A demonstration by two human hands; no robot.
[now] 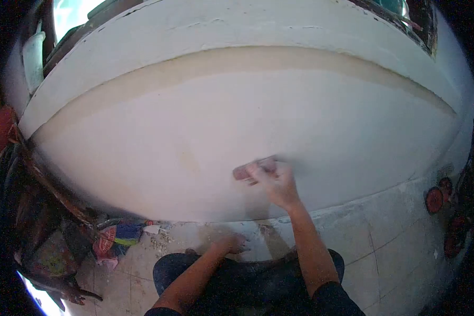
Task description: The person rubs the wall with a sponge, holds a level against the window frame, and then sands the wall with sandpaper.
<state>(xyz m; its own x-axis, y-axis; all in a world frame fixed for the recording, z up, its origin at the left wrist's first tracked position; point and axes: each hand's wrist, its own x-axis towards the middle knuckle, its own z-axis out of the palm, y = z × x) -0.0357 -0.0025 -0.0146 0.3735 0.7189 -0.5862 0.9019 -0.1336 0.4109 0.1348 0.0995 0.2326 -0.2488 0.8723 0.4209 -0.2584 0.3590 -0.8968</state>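
Right hand (274, 181): closed around a reddish-brown, elongated flat piece, like a sanding pad (241, 173), gripped between thumb and fingers. Hand and pad slightly blurred. Pad is at the lower middle of the broad, smooth white wall panel (142, 137), up against its face as far as the view shows; exact contact hidden by the hand. Right forearm reaches up from the bottom of the view, dark short sleeve at the upper arm.

Left hand (233, 243): low, by the person's dark-clothed knees (168, 267), below the wall's bottom edge, well apart from the pad. Fingers partly hidden and soft in focus; can't tell whether they're curled or loose.

Wall: beige band along the top of the panel, under a protruding off-white ledge (231, 23) with cracked paint. Faint yellowish patch left of the pad.

Floor: pale square tiles (353, 274), whitish dust along the wall base. Left side: crumpled multicoloured bundle, red, blue and yellow-green (118, 237), near the wall base, next to a dark heap (47, 210), contents too dim to make out. Right side: reddish round objects (434, 200), near the wall's lower right end.
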